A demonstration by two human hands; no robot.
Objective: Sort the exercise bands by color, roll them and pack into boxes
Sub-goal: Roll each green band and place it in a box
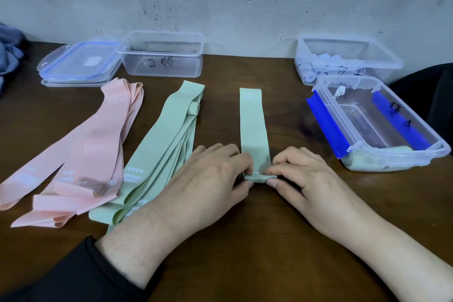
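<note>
Single green band [253,127] flat on counter [282,240] at frame centre, near end folded into a small roll, pinched by left hand [208,179] and right hand [301,176] from either side. Green stack [157,157] and pink stack [83,152] at left. Clear boxes along upper edge and at right.

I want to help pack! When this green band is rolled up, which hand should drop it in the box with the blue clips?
Probably the right hand: the blue-clipped box sits on its side. The left hand would have to cross over the green band.
</note>
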